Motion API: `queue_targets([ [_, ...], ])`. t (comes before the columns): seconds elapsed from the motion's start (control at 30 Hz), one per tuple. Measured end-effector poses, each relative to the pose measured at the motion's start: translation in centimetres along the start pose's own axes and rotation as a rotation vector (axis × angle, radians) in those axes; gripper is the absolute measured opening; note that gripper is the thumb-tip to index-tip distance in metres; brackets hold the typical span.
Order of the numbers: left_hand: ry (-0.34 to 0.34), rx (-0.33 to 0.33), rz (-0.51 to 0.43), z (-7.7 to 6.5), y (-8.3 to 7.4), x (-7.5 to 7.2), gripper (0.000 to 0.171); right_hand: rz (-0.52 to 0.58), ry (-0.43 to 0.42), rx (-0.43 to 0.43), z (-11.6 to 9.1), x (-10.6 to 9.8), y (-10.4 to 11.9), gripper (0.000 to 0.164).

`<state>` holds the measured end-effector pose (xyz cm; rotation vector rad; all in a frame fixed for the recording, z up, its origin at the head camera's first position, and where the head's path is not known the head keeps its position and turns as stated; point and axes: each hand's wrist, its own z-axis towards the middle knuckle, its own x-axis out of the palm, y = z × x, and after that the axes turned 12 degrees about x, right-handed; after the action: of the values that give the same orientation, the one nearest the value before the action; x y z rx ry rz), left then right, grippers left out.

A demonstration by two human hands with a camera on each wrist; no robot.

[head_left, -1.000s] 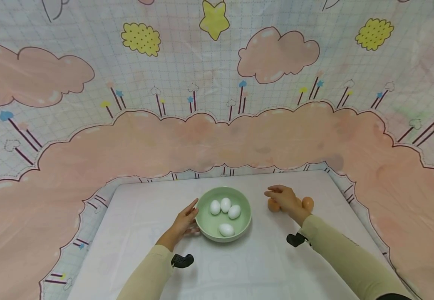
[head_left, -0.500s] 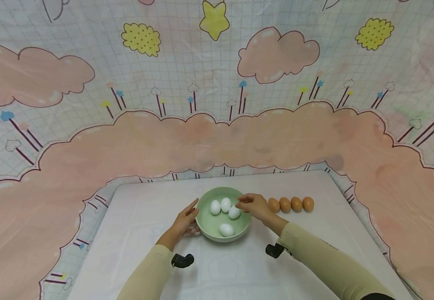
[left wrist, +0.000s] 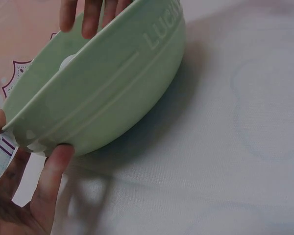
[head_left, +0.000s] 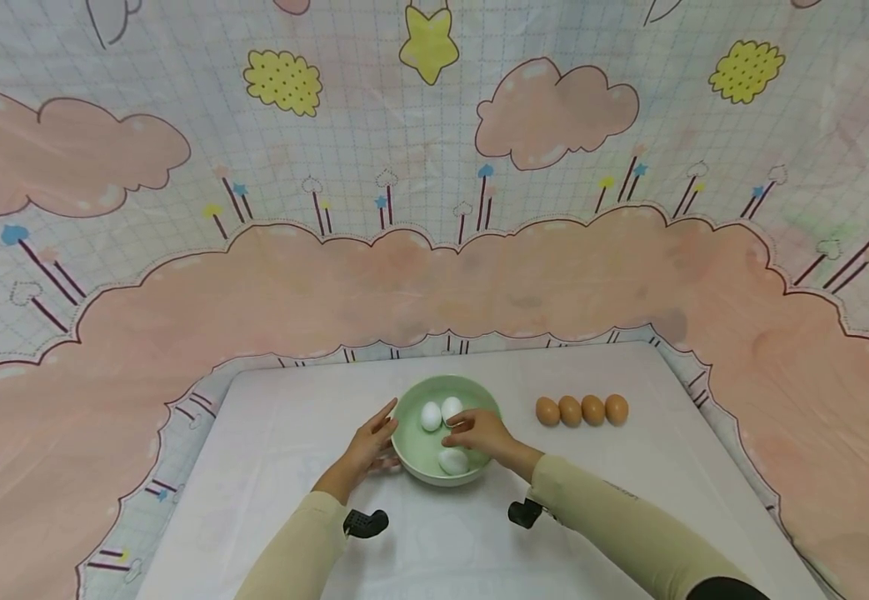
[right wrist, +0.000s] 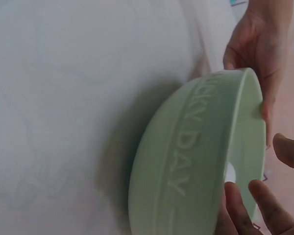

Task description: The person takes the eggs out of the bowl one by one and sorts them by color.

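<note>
status, as judged from the layout: a group of white eggs lies inside the green bowl, while the brown eggs lie outside it, untouched, in a left-to-right row on the desk to the right. no brown egg shows in the bowl, so the full brown row is left on the desk surface. the bowl stands upright near the middle of the desk. the left hand touches the bowl at its left side; its fingers are spread wide, with the thumb on the outer wall and another digit at the rim. the right hand reaches over the right rim into the bowl, above the nearest white egg and just beside the far pair. its fingers hang down inside the rim, apart from the thumb; no egg shows between them, although the space under the palm is hidden. quantities: one bowl; three white eggs visible, two at the far side and one at the near side; four brown eggs; two hands; two black wrist devices, one per wrist. whether a further white egg lies beneath the right hand cannot be told.
</note>
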<state>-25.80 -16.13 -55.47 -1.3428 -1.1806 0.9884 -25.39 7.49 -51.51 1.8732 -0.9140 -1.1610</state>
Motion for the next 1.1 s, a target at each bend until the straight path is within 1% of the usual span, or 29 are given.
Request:
queue_targets([
  [0.17,-0.01,-0.004,0.004,0.1,0.2,0.0,0.047,-0.138,-0.015,0.027,0.4,0.8,-0.5,0.04],
  [0.27,-0.012,-0.003,0.001,0.1,0.3,0.0,0.047,-0.238,-0.031,0.013,0.5,1.0,-0.6,0.038],
  [0.4,-0.013,0.001,0.0,0.1,0.4,0.0,0.047,-0.305,-0.052,-0.019,0.5,1.3,-0.4,0.035],
  [0.57,-0.006,0.005,-0.005,0.1,0.4,-0.1,0.048,-0.351,-0.08,-0.038,0.7,1.7,-0.5,0.034],
  [0.73,-0.005,0.007,-0.002,0.1,0.3,0.1,0.048,-0.362,-0.069,-0.025,1.0,2.1,-0.8,0.039],
  [0.77,-0.007,0.002,-0.002,0.0,0.3,0.1,0.048,-0.372,-0.068,-0.029,1.1,2.1,-0.9,0.04],
  [0.8,-0.009,0.0,-0.004,0.1,0.3,0.1,0.048,-0.376,-0.072,-0.068,1.8,2.2,-1.7,0.042],
  [0.9,-0.005,0.007,-0.008,0.1,0.5,0.1,0.049,-0.403,-0.07,-0.077,1.9,2.2,-1.8,0.044],
  [1.0,0.001,0.014,-0.019,0.2,0.6,0.0,0.049,-0.406,-0.065,-0.059,1.8,2.2,-1.7,0.044],
  [1.03,0.004,0.019,-0.018,0.2,0.7,0.0,0.049,-0.409,-0.059,-0.018,1.0,2.1,-0.8,0.044],
  [1.1,0.006,0.021,-0.021,0.2,0.7,0.0,0.049,-0.413,-0.061,-0.019,0.8,2.2,-0.6,0.043],
])
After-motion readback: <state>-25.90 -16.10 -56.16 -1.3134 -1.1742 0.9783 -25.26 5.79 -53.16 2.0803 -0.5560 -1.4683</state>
